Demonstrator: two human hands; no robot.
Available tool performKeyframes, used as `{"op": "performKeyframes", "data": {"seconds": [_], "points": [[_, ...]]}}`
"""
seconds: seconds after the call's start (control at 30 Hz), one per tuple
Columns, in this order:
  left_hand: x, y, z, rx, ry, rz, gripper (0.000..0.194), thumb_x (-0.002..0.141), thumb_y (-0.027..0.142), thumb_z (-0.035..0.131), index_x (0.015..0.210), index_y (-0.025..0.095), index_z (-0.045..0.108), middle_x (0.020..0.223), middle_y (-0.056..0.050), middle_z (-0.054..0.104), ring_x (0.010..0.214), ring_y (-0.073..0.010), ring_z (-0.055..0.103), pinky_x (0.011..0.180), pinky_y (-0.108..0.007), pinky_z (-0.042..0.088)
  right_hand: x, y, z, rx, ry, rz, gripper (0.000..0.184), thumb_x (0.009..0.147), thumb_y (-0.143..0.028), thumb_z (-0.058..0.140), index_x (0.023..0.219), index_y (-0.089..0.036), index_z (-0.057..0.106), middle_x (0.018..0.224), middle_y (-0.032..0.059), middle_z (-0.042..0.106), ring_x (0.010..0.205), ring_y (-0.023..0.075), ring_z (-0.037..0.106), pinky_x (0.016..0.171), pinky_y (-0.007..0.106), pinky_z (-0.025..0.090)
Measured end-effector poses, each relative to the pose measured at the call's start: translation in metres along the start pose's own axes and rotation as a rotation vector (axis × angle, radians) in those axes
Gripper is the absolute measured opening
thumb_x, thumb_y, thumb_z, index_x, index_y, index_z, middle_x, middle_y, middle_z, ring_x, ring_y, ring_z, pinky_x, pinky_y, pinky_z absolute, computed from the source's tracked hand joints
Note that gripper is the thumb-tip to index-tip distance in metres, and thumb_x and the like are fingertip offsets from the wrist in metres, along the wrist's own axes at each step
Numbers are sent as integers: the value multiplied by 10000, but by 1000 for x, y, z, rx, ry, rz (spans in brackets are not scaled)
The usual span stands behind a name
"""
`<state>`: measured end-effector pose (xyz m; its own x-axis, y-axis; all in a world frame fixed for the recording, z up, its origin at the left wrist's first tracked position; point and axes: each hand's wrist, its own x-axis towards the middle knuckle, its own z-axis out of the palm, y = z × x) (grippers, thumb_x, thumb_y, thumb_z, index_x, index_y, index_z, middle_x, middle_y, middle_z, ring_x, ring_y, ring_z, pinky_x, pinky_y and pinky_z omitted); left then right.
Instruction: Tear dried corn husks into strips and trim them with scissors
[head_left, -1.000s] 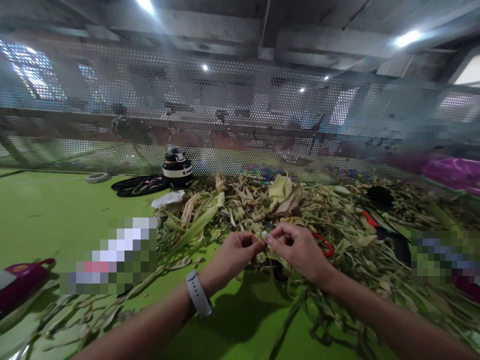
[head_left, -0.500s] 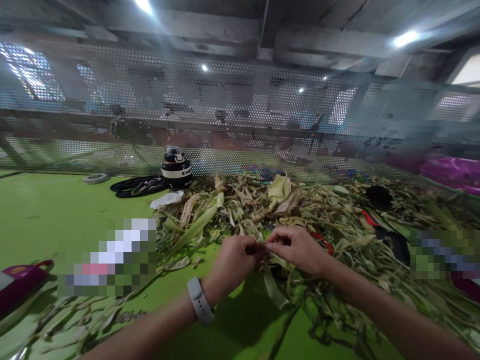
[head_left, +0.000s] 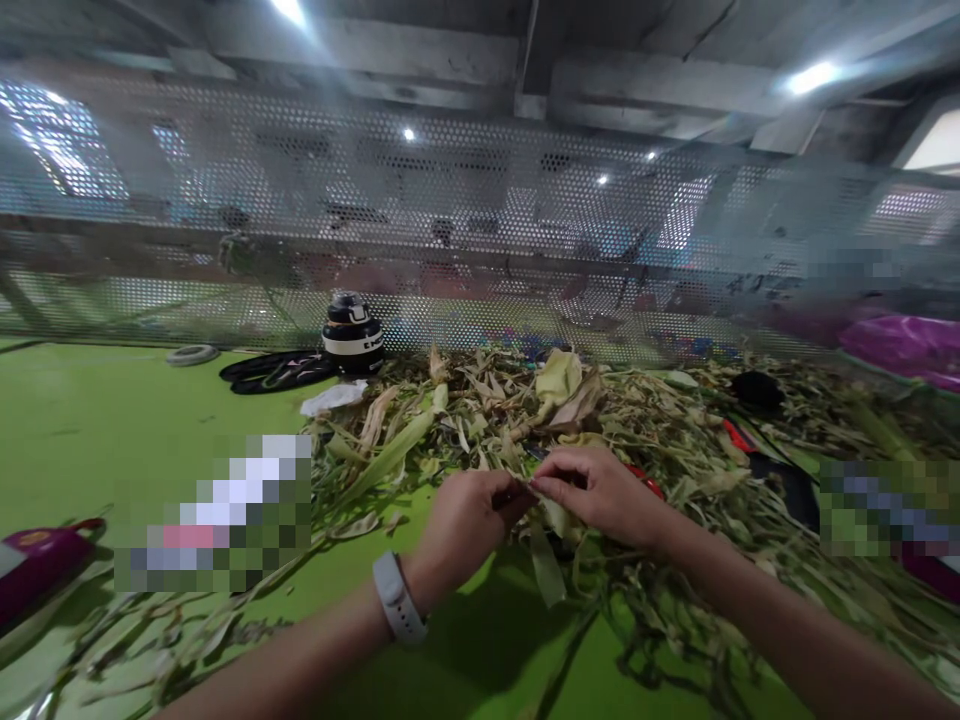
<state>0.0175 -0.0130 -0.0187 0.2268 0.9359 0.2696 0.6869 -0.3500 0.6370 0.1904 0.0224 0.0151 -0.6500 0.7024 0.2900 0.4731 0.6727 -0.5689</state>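
Observation:
Both hands meet fingertip to fingertip over the near edge of a leaf pile. My left hand point(head_left: 472, 515), with a pale band on its wrist, is closed in a pinch. My right hand point(head_left: 592, 492) pinches too, its thumb and forefinger touching the left fingertips. Between them is a corn husk strip point(head_left: 548, 568), whose pale green end hangs below the fingers; the gripped part is mostly hidden. Behind the right hand, a red handle point(head_left: 649, 484) shows in part, perhaps of scissors. The dried husk pile point(head_left: 480, 400) spreads just beyond the hands.
A black and white bottle point(head_left: 352, 337) stands at the back by a perforated metal screen point(head_left: 480, 230). Left of it lie a flat black item point(head_left: 277, 372) and a tape roll point(head_left: 192, 355). White tissue point(head_left: 334, 398) rests beside the pile on the green tabletop point(head_left: 112, 410).
Both hands stay nearly in place, still pinching. The right hand has tilted slightly, and the hanging husk end has swung a little to the left.

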Motion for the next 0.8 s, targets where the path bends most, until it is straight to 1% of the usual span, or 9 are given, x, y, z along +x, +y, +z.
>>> {"op": "performKeyframes", "data": {"seconds": [0.13,0.23,0.27,0.33,0.4,0.43,0.57,0.73,0.8], "points": [[-3,-1,3,188,30,109,301,832,354,466,647,159,603,572,-14,597,503,-112,477,481,-213,265,0,2,0,-10,-25,13,130,799,-239,541,755,-153,628,690,3,602,643,115,517,600,211,363],[-4,-3,4,251,35,198,286,850,320,444,656,160,581,608,-27,614,528,-120,507,503,-216,291,-1,3,2,28,-42,33,102,789,-230,544,764,-153,606,689,0,587,632,113,508,587,209,363],[-4,-4,4,265,40,226,283,854,310,439,656,159,575,608,-28,612,529,-122,509,505,-218,294,-1,3,2,62,-39,48,87,786,-223,545,806,-155,595,697,-2,580,632,112,507,584,207,365],[-3,-5,3,273,41,279,281,862,296,427,664,157,571,604,-27,604,532,-124,507,511,-222,302,-2,3,1,128,-47,63,168,786,-208,542,947,-168,561,706,-13,559,630,108,496,575,202,365],[-2,-6,2,250,38,314,271,869,287,416,696,158,579,616,-26,597,554,-127,511,527,-222,317,-2,3,-1,158,-91,50,249,798,-192,524,1046,-189,525,698,-26,529,617,103,471,565,199,356],[-1,-6,1,229,35,327,261,872,284,412,717,160,582,629,-25,594,570,-127,514,537,-221,325,-2,4,-3,171,-122,42,257,803,-184,515,1059,-196,519,692,-30,515,613,100,459,563,198,353],[0,-5,-1,145,15,325,192,862,253,433,768,173,580,685,-14,576,602,-119,511,539,-212,330,-3,5,-6,293,-199,67,208,799,-177,526,1005,-185,500,708,-31,505,637,96,455,573,193,360],[0,-1,-2,-44,55,267,65,799,161,500,801,176,563,800,-24,563,708,-131,521,608,-221,372,-2,8,-4,457,-174,140,244,771,-244,602,963,-192,460,675,-45,494,615,90,467,536,183,358],[-1,1,-2,-141,43,241,73,785,126,488,774,173,543,769,-16,559,704,-129,515,622,-225,384,-2,8,-3,531,-170,182,296,754,-276,630,967,-199,440,639,-59,491,556,80,471,494,173,357]]}}
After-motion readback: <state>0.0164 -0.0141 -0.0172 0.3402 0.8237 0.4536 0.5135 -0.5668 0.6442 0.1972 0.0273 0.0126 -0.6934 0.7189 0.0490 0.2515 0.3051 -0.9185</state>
